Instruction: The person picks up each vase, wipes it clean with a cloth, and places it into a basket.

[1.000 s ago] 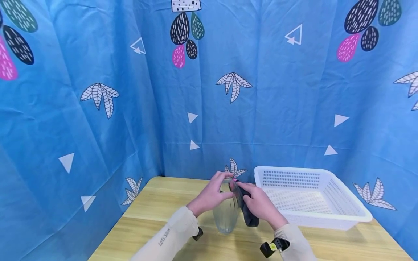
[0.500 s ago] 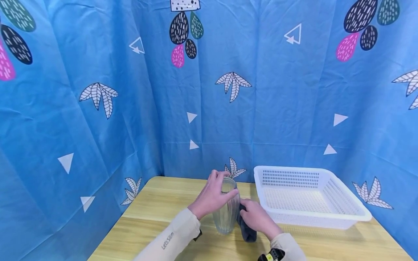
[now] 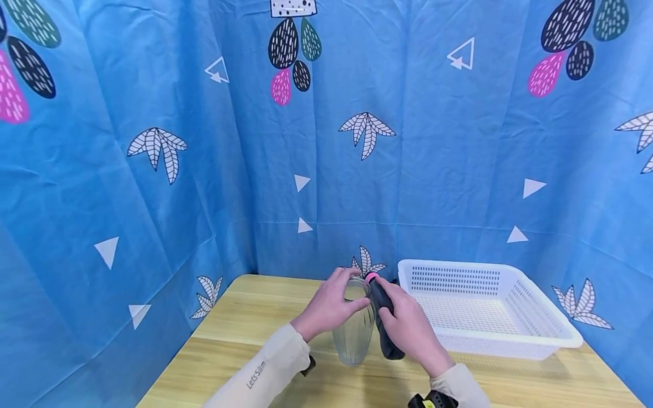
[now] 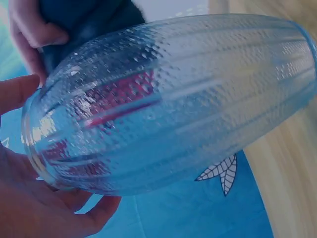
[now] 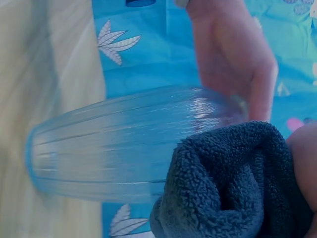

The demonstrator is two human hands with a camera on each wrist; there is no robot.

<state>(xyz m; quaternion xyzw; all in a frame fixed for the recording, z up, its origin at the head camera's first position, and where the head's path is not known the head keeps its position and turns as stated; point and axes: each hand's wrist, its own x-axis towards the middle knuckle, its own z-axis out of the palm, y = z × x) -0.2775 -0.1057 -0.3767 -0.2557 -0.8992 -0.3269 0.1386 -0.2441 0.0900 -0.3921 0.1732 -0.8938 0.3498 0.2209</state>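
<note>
A clear, ribbed glass vase (image 3: pixel 352 340) stands upright on the wooden table. My left hand (image 3: pixel 331 304) grips it near the rim, thumb on the near side and fingers on the far side. A dark grey terry towel (image 3: pixel 390 340) is bunched in my right hand (image 3: pixel 408 322), beside the vase's right side near the top. At the towel's upper end a pink patch shows by my fingertips. The left wrist view has the vase (image 4: pixel 188 99) lying across it, with the towel (image 4: pixel 94 25) behind. In the right wrist view, the towel (image 5: pixel 218 188) covers part of the vase.
To the right, close to my right hand, sits a white perforated plastic basket (image 3: pixel 510 339). A blue patterned curtain (image 3: pixel 326 187) hangs behind and around the table. The wooden tabletop (image 3: pixel 245 317) extends left of the vase.
My right hand and the towel went from the rim down the vase's side, then back up near the rim. My left hand keeps its grip, and the vase stays in place.
</note>
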